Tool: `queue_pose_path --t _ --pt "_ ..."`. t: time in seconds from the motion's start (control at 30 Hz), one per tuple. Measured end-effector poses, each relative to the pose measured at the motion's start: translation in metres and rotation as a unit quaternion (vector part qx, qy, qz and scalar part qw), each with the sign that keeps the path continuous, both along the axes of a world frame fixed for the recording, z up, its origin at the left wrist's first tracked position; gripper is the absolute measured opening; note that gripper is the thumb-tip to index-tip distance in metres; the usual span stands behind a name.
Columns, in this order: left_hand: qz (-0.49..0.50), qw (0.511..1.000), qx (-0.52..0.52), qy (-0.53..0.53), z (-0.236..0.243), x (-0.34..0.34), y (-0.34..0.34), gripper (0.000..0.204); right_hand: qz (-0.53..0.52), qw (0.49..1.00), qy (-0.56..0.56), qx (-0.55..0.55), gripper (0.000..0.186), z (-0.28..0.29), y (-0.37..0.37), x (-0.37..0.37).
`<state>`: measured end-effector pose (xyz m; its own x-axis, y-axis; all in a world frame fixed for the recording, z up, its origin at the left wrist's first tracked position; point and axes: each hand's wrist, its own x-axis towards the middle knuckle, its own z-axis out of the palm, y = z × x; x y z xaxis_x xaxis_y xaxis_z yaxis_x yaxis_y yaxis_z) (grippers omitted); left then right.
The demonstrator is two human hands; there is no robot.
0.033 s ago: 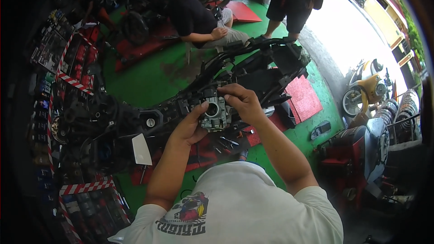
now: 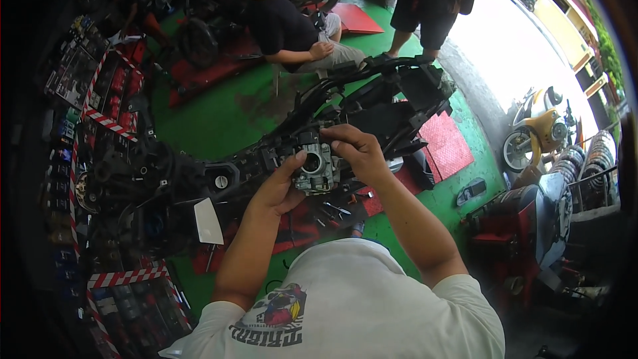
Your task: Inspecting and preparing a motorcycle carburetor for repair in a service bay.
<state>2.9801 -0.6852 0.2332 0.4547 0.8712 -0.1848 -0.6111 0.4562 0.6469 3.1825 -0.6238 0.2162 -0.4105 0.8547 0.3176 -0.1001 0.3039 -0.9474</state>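
Note:
In the head view, I hold a silver metal throttle body (image 2: 318, 177) with a round bore and a black housing at its top. My left hand (image 2: 282, 185) is closed around its left side, thumb beside the bore. My right hand (image 2: 353, 153) grips the upper right, index finger and thumb bent onto the part. It is held over a stripped black motorcycle body frame (image 2: 362, 96), which stretches from the left up to the upper right. A white panel (image 2: 207, 219) lies at the frame's left, and some hand tools (image 2: 332, 211) lie below the part.
Shelves of boxed parts (image 2: 126, 299) line the left. A seated person (image 2: 286, 26) and a standing person (image 2: 432, 6) are beyond the frame, near raised red ramps (image 2: 355, 20). A yellow scooter (image 2: 541, 129), springs (image 2: 598, 159) and a red-black scooter (image 2: 518, 239) stand right.

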Motion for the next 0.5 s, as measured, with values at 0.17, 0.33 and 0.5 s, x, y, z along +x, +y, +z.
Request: queue_pose_path --t 0.17,0.33,0.5 --pt "0.007 1.0 0.008 -0.006 0.016 0.003 -0.002 0.054 -0.052 0.998 0.02 0.039 0.023 0.03 -0.019 -0.001" --pt "-0.015 0.999 -0.009 0.031 -0.004 -0.006 -0.007 0.063 -0.062 0.996 -0.045 0.048 0.022 0.026 -0.024 0.003" --pt "-0.03 0.999 -0.003 0.015 0.007 0.0 -0.012 0.061 -0.018 0.997 -0.015 -0.077 0.023 0.034 -0.029 0.009"
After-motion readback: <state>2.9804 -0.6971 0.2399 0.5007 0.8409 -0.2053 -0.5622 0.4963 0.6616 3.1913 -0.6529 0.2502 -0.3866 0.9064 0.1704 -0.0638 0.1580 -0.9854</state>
